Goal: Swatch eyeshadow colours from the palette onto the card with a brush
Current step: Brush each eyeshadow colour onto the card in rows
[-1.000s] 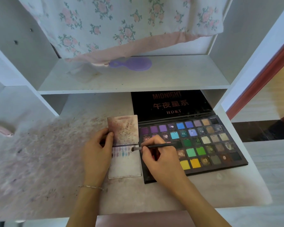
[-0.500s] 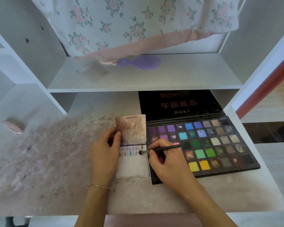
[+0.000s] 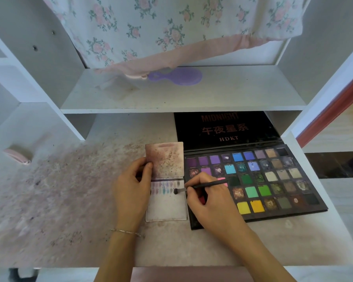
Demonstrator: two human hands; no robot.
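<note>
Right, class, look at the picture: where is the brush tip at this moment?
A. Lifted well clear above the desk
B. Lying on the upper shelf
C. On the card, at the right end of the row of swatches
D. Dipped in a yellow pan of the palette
C: the brush, pinched in the right hand, has its dark tip on the card at the right end of the row of swatches, while the left hand holds the card's left edge.
</note>
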